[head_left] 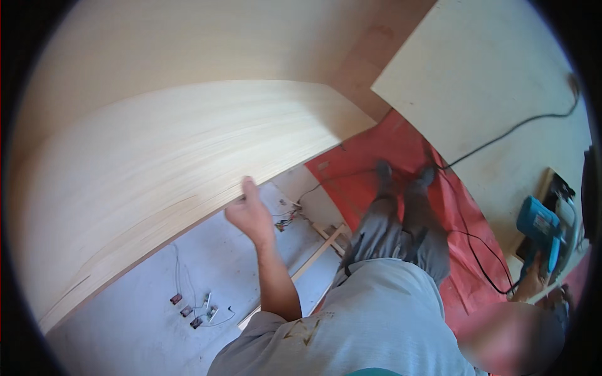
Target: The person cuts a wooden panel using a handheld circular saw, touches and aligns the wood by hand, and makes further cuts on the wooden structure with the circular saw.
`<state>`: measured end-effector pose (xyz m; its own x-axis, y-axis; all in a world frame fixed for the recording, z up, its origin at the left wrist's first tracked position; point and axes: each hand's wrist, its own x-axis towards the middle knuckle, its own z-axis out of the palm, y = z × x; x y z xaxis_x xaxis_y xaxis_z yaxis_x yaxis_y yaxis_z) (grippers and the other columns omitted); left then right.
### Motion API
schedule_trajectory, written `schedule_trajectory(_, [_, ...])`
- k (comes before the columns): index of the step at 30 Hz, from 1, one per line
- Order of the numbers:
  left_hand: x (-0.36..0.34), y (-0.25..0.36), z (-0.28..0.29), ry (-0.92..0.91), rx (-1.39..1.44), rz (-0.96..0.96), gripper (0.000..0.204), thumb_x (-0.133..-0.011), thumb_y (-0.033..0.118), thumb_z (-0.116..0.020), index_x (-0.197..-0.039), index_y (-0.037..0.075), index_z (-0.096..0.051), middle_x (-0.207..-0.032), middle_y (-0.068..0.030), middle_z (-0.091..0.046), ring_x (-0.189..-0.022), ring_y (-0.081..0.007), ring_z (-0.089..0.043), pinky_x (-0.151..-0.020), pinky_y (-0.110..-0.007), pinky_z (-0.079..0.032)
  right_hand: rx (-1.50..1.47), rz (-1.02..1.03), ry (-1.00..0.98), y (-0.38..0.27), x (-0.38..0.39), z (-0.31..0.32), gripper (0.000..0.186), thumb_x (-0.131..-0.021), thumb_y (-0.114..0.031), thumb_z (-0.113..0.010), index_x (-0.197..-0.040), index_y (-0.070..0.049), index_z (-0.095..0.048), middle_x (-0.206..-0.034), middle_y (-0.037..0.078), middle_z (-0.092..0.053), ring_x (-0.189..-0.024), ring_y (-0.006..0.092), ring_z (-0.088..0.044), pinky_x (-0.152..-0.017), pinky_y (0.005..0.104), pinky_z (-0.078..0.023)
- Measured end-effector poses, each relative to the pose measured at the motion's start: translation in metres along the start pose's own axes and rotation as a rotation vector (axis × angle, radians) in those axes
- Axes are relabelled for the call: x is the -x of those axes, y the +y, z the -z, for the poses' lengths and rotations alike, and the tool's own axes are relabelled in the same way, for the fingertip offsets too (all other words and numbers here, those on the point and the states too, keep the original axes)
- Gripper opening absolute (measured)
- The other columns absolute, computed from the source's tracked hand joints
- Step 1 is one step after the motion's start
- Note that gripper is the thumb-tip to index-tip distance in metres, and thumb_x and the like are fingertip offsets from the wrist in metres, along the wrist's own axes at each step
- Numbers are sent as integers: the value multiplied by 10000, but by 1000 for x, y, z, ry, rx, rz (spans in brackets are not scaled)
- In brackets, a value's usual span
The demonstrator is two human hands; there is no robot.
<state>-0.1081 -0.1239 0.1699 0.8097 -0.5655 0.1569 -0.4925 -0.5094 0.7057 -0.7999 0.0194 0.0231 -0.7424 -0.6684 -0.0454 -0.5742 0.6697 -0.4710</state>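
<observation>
My left hand (pixel 249 216) grips the near edge of a large pale wooden panel (pixel 207 138). The thumb lies over the top, and the fingers curl below the edge, partly hidden. At the far right, my right hand (pixel 533 280) is closed round the handle of a teal circular saw (pixel 538 219). A blurred patch covers most of that forearm. The saw is low beside a large pale board (pixel 476 81), its base against a dark strip (pixel 555 191).
A red sheet (pixel 401 144) lies under my feet. A black cable (pixel 495 144) crosses the pale board and loops over the sheet. Below the panel, a white wall-like surface (pixel 144 313) carries wired boxes (pixel 186 310). Thin wooden strips (pixel 320 250) lie near my left leg.
</observation>
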Motion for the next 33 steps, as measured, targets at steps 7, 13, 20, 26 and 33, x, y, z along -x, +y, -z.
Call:
schedule_trajectory(7, [9, 17, 32, -210, 55, 116, 304, -1022, 73, -676, -1226, -151, -651, -1075, -138, -737, -948, -161, -712, -844, -330, -630, -35, -146, -77, -28, -1, -2, 364, -964, -271, -790, -1252, -50, -786, -1219, 75, -785, -1002, 184, -731, -782, 317, -584])
schedule_trajectory(13, [-1, 27, 7, -51, 32, 121, 335, -1044, 140, -664, -1206, -153, -666, -1093, -188, -732, -881, -215, -733, -739, -358, -687, -41, -74, -84, -9, -3, 8, 291, -963, -200, -780, -1220, -67, -809, -1145, 63, -809, -859, 137, -692, -712, 317, -541])
schedule_trajectory(20, [2, 28, -1, 67, -60, 80, 423, -1042, 163, -662, -1167, -241, -649, -1048, -266, -728, -767, -275, -759, -677, -357, -698, -286, -98, 13, -32, 11, -10, 144, -918, -182, -859, -972, -71, -786, -704, -52, -597, -600, 49, -467, -562, 243, -351])
schedule_trajectory(26, [3, 31, -5, 156, -98, 36, 457, -1028, 185, -659, -1070, -269, -668, -948, -273, -738, -746, -301, -767, -674, -374, -704, -300, -113, 20, -54, 11, -8, 155, -919, -165, -854, -980, -54, -766, -713, -38, -622, -585, 51, -484, -541, 240, -365])
schedule_trajectory(33, [-18, -7, 4, 32, -240, 83, 610, -1018, 375, -726, -1046, -235, -707, -916, -281, -747, -712, -305, -767, -645, -380, -694, -212, 134, 26, -10, 12, 2, 122, -917, -132, -847, -969, -36, -791, -838, -7, -732, -720, 99, -607, -686, 321, -519])
